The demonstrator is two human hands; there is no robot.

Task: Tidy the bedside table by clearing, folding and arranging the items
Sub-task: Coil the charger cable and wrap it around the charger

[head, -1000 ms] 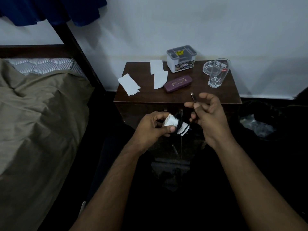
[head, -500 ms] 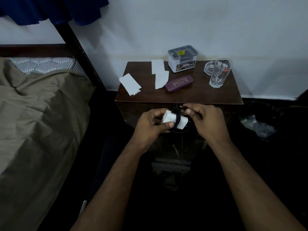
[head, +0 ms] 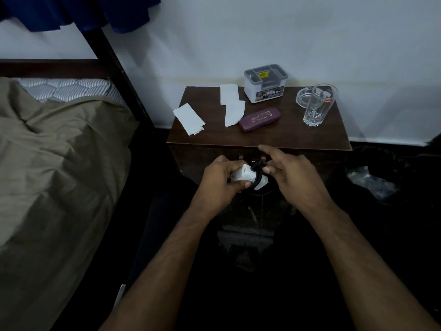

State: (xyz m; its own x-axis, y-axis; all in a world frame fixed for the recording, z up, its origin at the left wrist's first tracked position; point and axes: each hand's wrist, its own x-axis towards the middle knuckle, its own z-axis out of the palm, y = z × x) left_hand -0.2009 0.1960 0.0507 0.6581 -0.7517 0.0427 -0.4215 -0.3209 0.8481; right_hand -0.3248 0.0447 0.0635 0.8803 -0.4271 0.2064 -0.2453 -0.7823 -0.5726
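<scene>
My left hand (head: 218,181) grips a white charger plug (head: 248,177) in front of the dark wooden bedside table (head: 286,137). A black cable (head: 258,167) is wound around the plug. My right hand (head: 290,174) pinches that cable at the plug with thumb and middle fingers, index finger stretched out. On the table lie a folded white paper (head: 189,118) at the left edge, two overlapping white papers (head: 232,106), a maroon glasses case (head: 260,120), a grey lidded box (head: 265,86), a drinking glass (head: 318,105) and a glass ashtray (head: 304,96).
A bed with an olive sheet (head: 55,163) and dark frame post (head: 114,68) stands to the left. Blue cloth (head: 78,10) hangs at the top left. A dark bin with a plastic bag (head: 372,185) sits to the right of the table.
My right hand brought the cable end in to the plug, wrapping it on. Both hands stayed in front of the table; the index finger is now lifted.
</scene>
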